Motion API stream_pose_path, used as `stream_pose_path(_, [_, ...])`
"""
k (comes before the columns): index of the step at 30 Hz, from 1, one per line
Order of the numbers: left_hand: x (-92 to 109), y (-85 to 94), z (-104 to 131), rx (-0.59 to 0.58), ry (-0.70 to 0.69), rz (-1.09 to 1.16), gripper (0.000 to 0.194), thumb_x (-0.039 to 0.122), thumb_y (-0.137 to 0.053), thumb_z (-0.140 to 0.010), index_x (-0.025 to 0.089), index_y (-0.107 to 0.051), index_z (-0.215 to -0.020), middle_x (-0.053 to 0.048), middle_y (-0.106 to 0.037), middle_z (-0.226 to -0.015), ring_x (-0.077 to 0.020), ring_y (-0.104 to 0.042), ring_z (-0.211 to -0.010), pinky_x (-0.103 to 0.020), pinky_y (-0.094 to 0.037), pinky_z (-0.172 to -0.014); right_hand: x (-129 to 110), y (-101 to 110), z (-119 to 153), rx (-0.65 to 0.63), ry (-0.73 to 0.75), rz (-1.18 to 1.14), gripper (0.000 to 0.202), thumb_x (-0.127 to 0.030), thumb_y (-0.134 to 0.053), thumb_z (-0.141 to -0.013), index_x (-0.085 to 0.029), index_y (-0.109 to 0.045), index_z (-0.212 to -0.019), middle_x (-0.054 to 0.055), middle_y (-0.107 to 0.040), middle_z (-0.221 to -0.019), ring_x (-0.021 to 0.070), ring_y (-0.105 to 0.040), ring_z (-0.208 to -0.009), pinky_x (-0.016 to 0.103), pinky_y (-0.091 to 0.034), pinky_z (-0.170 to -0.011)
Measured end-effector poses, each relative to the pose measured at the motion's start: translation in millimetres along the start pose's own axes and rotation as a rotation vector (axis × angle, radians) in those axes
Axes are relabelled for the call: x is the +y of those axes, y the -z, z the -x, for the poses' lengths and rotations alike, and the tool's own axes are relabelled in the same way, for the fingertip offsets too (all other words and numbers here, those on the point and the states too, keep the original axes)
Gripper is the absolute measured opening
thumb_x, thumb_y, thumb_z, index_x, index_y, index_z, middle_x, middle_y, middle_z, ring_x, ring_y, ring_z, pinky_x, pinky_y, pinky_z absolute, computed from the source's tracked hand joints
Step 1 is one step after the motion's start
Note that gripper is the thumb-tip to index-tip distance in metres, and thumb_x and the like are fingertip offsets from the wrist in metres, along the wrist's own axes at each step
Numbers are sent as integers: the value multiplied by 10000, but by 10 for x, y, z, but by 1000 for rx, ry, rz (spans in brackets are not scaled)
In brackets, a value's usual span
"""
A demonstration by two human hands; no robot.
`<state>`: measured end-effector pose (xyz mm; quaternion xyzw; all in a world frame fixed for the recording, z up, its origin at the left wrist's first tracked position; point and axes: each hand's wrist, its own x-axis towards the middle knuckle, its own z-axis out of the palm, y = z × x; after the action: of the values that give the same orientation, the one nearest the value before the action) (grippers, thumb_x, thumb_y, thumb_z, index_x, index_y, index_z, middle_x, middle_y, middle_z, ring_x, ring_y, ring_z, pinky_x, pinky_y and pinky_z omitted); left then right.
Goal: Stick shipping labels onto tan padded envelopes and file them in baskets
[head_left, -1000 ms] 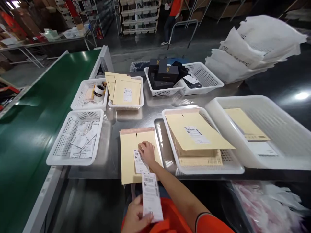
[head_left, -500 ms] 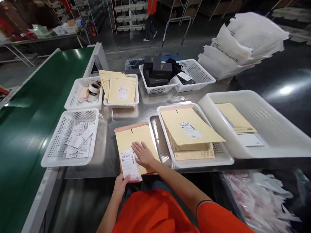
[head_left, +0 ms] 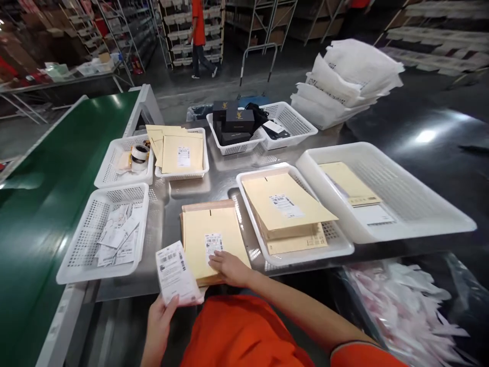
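My left hand [head_left: 159, 318] grips a stack of printed shipping labels [head_left: 176, 272], thumb on top, off to the left of the envelopes. A pile of tan paper envelopes [head_left: 225, 219] lies in front of me on the steel table. On the top one is a white label [head_left: 213, 243] with barcodes. My right hand [head_left: 231, 267] lies over the lower part of this label, fingers extended and pressing on the paper. To the right, a white basket [head_left: 255, 232] holds more tan envelopes [head_left: 298, 199], the uppermost labelled.
A basket of paper slips [head_left: 64, 267] stands at left, near the green conveyor belt [head_left: 23, 244]. Behind are a basket with tape rolls [head_left: 139, 155], labelled envelopes [head_left: 181, 153] and black boxes [head_left: 239, 122]. A large white bin [head_left: 420, 224] sits right; a plastic bag of scraps [head_left: 405, 306] is below.
The left hand has drawn the label stack left and down, away from the envelopes. A label now shows on the top envelope, with my right hand lower on it. The view has shifted.
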<state>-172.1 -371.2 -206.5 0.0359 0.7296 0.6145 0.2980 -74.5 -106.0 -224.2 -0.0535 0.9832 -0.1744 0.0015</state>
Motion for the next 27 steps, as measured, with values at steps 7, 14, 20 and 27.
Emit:
stream_pose_path(7, [197,-135,46,-123,-56,-229,499,607,-716,-601,151,-769,-797,-99,-771,-861,-332,-698,-859,-402,-571,-796,337,1786,785,847,-87,202,416,-116,-427,-923,-230,-545,-1305,68,-684,-1159,178,-643,-1042,306,-512,-875])
stream_pose_path(14, [263,-765,41,-243,-64,-135,495,589,-675,-679,136,-758,-859,-121,-763,-914,-314,-692,-906,-408,-545,-867,1376,1513,1540,318,-391,420,299,-168,-439,-901,-199,-682,-1072,103,-689,-1147,267,-628,-1075,432,-510,-865])
stream_pose_path(20, [295,-1016,121,-357,-69,-167,462,543,-642,-739,124,-736,-909,-138,-752,-962,-306,-682,-916,-403,-527,-869,698,1024,879,528,-396,-180,397,-370,-458,-915,-190,-556,-1256,146,-564,-1311,264,-509,-1219,462,-425,-1006])
stream_pose_path(27, [113,-920,168,-369,-110,-361,490,477,-635,-748,116,-671,-1079,-169,-693,-1113,-321,-630,-1042,-407,-484,-918,-257,638,96,464,-555,-1124,165,-285,-647,-729,-171,-644,-849,21,-659,-788,151,-594,-699,252,-475,-619])
